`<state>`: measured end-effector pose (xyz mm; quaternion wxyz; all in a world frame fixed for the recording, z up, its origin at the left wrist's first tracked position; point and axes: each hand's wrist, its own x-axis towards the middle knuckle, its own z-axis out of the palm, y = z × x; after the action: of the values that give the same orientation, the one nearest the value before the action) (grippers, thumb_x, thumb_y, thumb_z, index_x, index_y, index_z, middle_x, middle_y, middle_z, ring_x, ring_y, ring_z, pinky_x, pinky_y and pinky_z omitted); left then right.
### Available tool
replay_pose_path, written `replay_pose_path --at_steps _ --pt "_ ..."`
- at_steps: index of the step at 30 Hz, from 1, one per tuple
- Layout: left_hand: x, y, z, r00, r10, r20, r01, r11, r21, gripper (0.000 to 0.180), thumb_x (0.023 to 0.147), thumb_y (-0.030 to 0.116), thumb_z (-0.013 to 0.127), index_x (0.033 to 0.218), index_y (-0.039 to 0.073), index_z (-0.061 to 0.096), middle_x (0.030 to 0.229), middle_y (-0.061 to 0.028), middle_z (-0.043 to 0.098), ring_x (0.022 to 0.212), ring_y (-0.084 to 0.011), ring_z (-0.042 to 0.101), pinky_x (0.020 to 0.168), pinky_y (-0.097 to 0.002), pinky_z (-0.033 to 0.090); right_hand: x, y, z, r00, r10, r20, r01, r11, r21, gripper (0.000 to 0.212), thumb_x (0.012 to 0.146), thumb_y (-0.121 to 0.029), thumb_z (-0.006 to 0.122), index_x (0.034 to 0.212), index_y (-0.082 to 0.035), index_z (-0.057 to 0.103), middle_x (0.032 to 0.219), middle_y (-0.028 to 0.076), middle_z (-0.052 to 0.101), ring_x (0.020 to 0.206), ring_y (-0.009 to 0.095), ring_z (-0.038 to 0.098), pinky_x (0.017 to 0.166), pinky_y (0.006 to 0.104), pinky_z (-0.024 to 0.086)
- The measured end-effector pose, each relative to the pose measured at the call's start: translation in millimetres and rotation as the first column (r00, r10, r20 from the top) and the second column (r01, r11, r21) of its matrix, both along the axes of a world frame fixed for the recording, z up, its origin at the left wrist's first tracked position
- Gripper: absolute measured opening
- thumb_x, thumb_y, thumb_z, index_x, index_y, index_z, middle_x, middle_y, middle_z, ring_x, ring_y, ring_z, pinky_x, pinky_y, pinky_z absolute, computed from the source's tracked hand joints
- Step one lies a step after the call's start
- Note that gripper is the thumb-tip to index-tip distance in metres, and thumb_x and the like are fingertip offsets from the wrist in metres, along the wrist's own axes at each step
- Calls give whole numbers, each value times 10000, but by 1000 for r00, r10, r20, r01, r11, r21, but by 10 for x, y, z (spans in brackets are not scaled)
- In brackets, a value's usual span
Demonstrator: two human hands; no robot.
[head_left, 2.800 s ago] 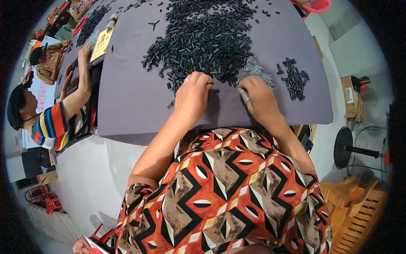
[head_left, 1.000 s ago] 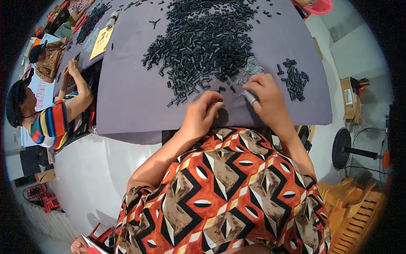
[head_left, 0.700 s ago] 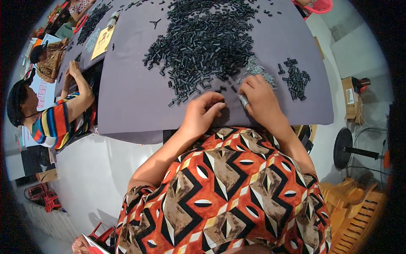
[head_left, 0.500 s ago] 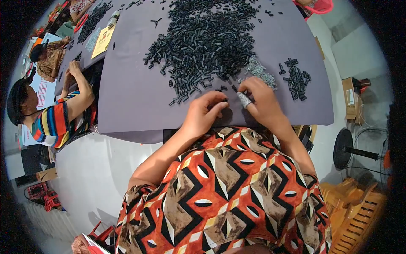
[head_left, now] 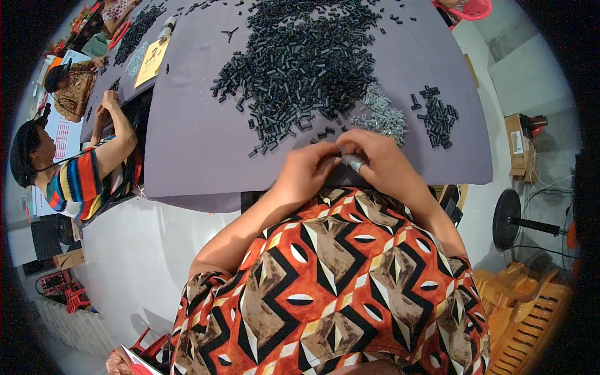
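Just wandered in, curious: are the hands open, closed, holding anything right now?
Left hand: closed, pinching a small black piece.
Right hand: closed; what it holds, if anything, cannot be told.

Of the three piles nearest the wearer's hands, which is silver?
The middle pile, between the big black pile and the small black pile at right.
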<state>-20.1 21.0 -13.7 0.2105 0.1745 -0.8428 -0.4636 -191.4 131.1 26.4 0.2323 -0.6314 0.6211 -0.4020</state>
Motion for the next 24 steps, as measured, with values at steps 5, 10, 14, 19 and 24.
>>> replay_pose_path --at_steps 5,10,14,19,24 --pt "21 -43 101 991 -97 88 112 976 -188 198 878 55 652 1074 33 645 960 -173 678 861 -346 663 757 -385 526 -30 29 -40 980 12 199 -34 994 106 256 786 60 617 1032 -4 587 848 137 658 778 243 659 717 342 518" --pt "25 -35 78 989 -119 87 131 980 -147 175 879 59 654 1052 32 651 962 -172 674 888 -361 659 764 -388 522 -24 39 8 961 -10 275 -37 985 167 210 817 35 630 1021 3 591 803 103 671 736 150 638 680 299 505" --pt "13 6 93 993 -111 -33 108 991 -84 171 865 83 643 1028 32 634 920 -186 657 843 -400 639 714 -425 514 -54 44 -10 926 -65 373 -14 978 206 185 825 6 649 1005 -2 605 795 62 669 742 103 619 658 270 493" --pt "24 -2 117 995 -101 3 101 994 -35 200 874 71 676 1067 25 646 958 -173 681 864 -360 661 753 -379 523 -59 26 39 927 -65 369 -21 974 224 176 824 -17 666 990 -6 612 795 46 662 724 84 601 635 253 478" --pt "40 -1 99 992 -127 16 128 985 -117 204 859 62 687 1059 33 655 915 -181 676 826 -372 660 733 -377 527 -110 9 -34 889 -47 455 -78 964 253 196 811 -51 730 973 -21 622 774 2 627 708 66 579 625 230 458"
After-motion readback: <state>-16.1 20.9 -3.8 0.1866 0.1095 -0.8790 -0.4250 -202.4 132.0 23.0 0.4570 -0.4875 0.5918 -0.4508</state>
